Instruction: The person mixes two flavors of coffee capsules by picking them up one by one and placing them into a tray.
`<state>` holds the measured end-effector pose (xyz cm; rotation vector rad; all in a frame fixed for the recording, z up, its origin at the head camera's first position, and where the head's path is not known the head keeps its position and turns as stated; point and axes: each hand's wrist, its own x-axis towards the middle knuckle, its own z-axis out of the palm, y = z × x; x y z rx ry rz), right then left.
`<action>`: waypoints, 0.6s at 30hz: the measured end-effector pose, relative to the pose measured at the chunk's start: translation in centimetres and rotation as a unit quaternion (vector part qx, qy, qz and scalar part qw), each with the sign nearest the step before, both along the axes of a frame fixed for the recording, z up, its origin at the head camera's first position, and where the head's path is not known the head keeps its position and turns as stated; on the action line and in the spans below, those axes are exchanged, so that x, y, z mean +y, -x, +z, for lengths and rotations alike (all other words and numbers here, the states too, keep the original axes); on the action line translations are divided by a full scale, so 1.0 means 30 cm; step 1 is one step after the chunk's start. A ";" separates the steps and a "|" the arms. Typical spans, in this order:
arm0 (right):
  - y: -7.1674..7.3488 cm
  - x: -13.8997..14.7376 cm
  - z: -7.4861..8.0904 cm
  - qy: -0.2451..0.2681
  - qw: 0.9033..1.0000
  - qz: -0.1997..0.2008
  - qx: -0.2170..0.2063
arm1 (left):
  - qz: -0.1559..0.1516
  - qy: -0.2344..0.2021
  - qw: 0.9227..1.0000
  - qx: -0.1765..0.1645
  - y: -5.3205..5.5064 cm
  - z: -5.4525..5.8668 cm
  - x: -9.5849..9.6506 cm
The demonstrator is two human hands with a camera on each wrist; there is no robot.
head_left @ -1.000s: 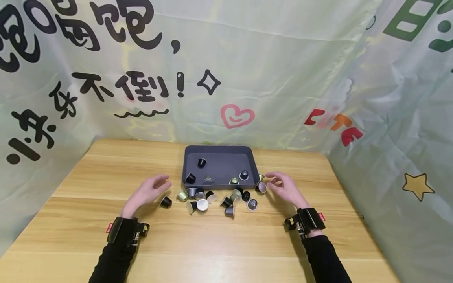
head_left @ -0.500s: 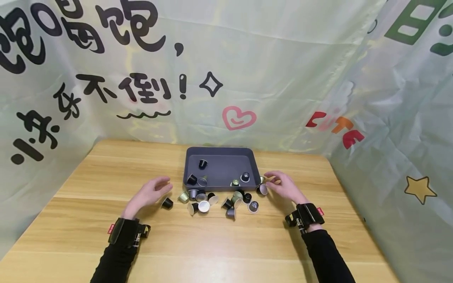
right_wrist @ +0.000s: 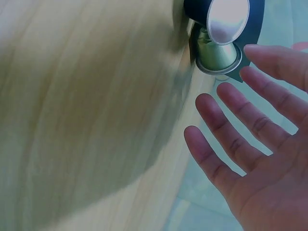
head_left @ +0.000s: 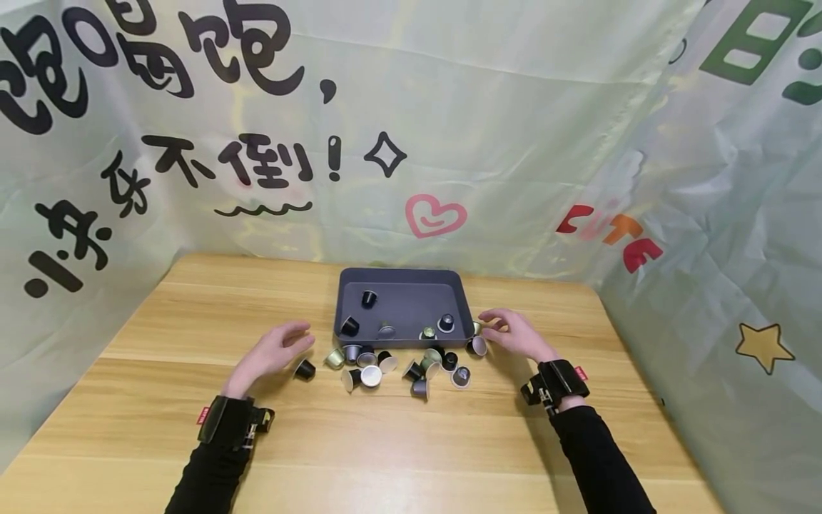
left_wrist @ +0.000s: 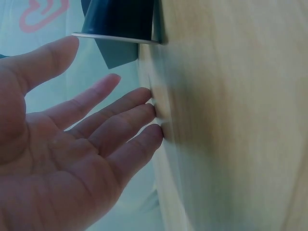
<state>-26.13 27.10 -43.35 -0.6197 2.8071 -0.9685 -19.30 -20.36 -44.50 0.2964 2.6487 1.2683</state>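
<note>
My left hand [head_left: 276, 350] rests at the table to the left of the tray, fingers loosely bent and holding nothing. A black coffee capsule [head_left: 305, 369] lies on its side near it; in the left wrist view this dark capsule [left_wrist: 120, 19] is just beyond the thumb tip. On the other side, my right hand [head_left: 514, 335] is beside the tray's right corner with spread fingers and nothing in them. Close to its fingertips are a green capsule [right_wrist: 216, 54] and a dark capsule with a silver lid [right_wrist: 228, 21].
A dark grey tray [head_left: 411, 303] stands at the back of the wooden table [head_left: 411, 457], with several capsules inside. Along its front edge lie more capsules, among them a white-lidded one [head_left: 370, 376] and a purple-grey one [head_left: 420, 388]. A printed cloth [head_left: 501, 128] hangs behind.
Inside the tray, a capsule near the front wall has rolled first left, then right. The whole head view has shifted slightly; both hands stay about where they were.
</note>
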 end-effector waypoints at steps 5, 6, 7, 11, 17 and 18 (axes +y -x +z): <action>0.018 -0.009 0.005 -0.012 1.000 0.002 -0.008 | -0.001 0.001 1.000 0.003 0.000 0.001 -0.001; 0.022 -0.011 0.005 -0.014 1.000 0.002 -0.008 | -0.001 0.002 1.000 0.004 0.000 0.002 0.000; 0.026 -0.012 0.005 -0.016 1.000 0.004 -0.007 | -0.001 0.000 1.000 0.003 0.000 0.001 0.000; 0.040 -0.012 0.004 -0.028 1.000 0.010 -0.004 | 0.000 -0.005 1.000 -0.002 0.000 0.003 0.004; 0.064 -0.017 -0.003 -0.043 0.999 0.024 -0.007 | 0.004 -0.009 1.000 -0.007 0.001 -0.003 0.002; 0.069 -0.019 -0.004 -0.046 0.999 0.029 -0.008 | 0.005 -0.009 1.000 -0.007 0.000 -0.004 0.002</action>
